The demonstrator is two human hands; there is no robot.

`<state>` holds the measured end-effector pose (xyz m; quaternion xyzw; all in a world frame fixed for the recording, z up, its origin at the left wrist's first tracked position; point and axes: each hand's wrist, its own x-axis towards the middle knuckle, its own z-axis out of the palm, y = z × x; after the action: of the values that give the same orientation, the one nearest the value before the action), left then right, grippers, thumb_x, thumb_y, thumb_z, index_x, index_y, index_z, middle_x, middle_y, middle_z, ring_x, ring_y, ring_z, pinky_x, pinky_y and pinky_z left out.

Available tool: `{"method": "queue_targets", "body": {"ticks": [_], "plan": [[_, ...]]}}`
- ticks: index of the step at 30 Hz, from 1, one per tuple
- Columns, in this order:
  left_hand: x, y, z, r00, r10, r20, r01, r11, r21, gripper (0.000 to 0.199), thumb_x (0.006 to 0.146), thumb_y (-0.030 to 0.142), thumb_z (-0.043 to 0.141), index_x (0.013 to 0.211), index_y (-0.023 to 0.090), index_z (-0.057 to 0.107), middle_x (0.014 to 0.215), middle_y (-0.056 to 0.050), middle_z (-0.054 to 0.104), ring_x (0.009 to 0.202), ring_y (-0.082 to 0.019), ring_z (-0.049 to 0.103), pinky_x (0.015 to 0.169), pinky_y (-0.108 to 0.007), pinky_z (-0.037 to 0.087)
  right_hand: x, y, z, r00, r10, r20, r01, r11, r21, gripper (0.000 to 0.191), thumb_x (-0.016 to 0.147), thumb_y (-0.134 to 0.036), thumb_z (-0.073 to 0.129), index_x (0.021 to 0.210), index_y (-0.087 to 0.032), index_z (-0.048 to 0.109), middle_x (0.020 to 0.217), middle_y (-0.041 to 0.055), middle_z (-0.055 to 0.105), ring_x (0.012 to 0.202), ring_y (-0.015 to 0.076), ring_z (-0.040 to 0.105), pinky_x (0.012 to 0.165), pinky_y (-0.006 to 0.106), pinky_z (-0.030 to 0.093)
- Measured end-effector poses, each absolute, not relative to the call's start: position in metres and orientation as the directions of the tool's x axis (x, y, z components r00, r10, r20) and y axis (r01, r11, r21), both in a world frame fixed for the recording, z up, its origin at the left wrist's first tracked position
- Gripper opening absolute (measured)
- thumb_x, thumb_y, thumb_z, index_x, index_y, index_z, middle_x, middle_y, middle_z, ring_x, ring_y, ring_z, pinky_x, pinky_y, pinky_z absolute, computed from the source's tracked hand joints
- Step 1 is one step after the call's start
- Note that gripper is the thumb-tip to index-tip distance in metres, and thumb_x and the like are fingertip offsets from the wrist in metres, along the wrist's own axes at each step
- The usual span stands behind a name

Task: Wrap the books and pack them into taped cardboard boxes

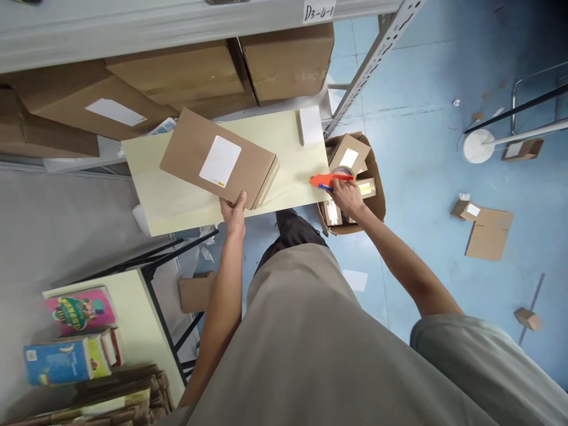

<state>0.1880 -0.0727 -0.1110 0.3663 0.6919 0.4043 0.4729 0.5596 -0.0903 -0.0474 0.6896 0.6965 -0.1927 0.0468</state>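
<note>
A flat cardboard box (pixel 189 139) with a white label (pixel 220 161) lies at an angle over the pale yellow tabletop (pixel 293 154). My left hand (pixel 235 216) grips its near edge, thumb on top and fingers underneath. Over the table's right end, my right hand (pixel 346 195) is closed around an orange tape dispenser (pixel 326 179). A roll of tape shows at the dispenser's far side, partly behind the hand. A small white box (pixel 311 125) stands at the table's far right corner.
Large cartons (pixel 177 74) fill the rack behind the table. A big open carton (pixel 377 189) of labelled parcels stands on the floor to the right. At lower left, a side table (pixel 133 302) bears books (pixel 57 361) and folded cardboard (pixel 119 408). A white stool (pixel 478 146) lies tipped over.
</note>
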Motion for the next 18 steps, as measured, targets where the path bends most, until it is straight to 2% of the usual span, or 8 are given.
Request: {"method": "queue_targets", "body": {"ticks": [2,5,7,13,18], "plan": [[0.187,-0.073,-0.109,-0.286,0.874,-0.394,0.016,0.415,0.91,0.091,0.082,0.064,0.085,0.155,0.03,0.044,0.162,-0.016,0.056,0.144,-0.026,0.062,0.113,-0.044,0.058,0.552,-0.053,-0.057,-0.079,0.923,-0.376,0.986,0.018,-0.165,0.049,0.115,-0.034,0.046,0.14,0.006,0.057,0.12,0.0315,0.074,0.107,0.0337,0.072,0.107,0.049,0.047],[0.187,-0.072,-0.103,-0.294,0.843,-0.45,-0.118,0.435,0.893,0.094,0.072,0.055,0.095,0.15,0.028,0.05,0.159,-0.016,0.059,0.145,-0.028,0.061,0.117,-0.045,0.055,0.529,0.005,-0.067,-0.167,0.908,-0.384,0.984,0.132,-0.118,0.056,0.113,-0.033,0.038,0.152,0.006,0.045,0.126,0.0327,0.074,0.11,0.0387,0.07,0.108,0.053,0.043],[0.187,-0.072,-0.098,-0.297,0.833,-0.466,-0.143,0.444,0.885,0.091,0.07,0.051,0.096,0.147,0.028,0.052,0.158,-0.015,0.06,0.145,-0.028,0.061,0.118,-0.045,0.054,0.513,0.037,-0.07,-0.252,0.882,-0.398,0.968,0.232,-0.099,0.059,0.111,-0.03,0.033,0.155,0.008,0.041,0.128,0.0341,0.073,0.112,0.0408,0.068,0.108,0.054,0.041],[0.194,-0.071,-0.083,-0.291,0.824,-0.486,-0.126,0.471,0.873,0.087,0.073,0.051,0.094,0.145,0.025,0.053,0.156,-0.016,0.062,0.144,-0.029,0.062,0.122,-0.047,0.051,0.51,0.083,-0.073,-0.485,0.755,-0.442,0.869,0.475,-0.141,0.058,0.109,-0.025,0.037,0.156,0.008,0.041,0.13,0.0324,0.073,0.116,0.0371,0.069,0.109,0.046,0.039],[0.184,-0.071,-0.062,-0.26,0.84,-0.476,0.027,0.499,0.866,0.084,0.081,0.051,0.089,0.15,0.023,0.051,0.155,-0.016,0.062,0.144,-0.029,0.062,0.124,-0.048,0.048,0.528,0.08,-0.081,-0.607,0.67,-0.427,0.783,0.598,-0.174,0.057,0.112,-0.032,0.04,0.155,0.006,0.042,0.134,0.0311,0.072,0.12,0.0371,0.071,0.113,0.047,0.042]]}}
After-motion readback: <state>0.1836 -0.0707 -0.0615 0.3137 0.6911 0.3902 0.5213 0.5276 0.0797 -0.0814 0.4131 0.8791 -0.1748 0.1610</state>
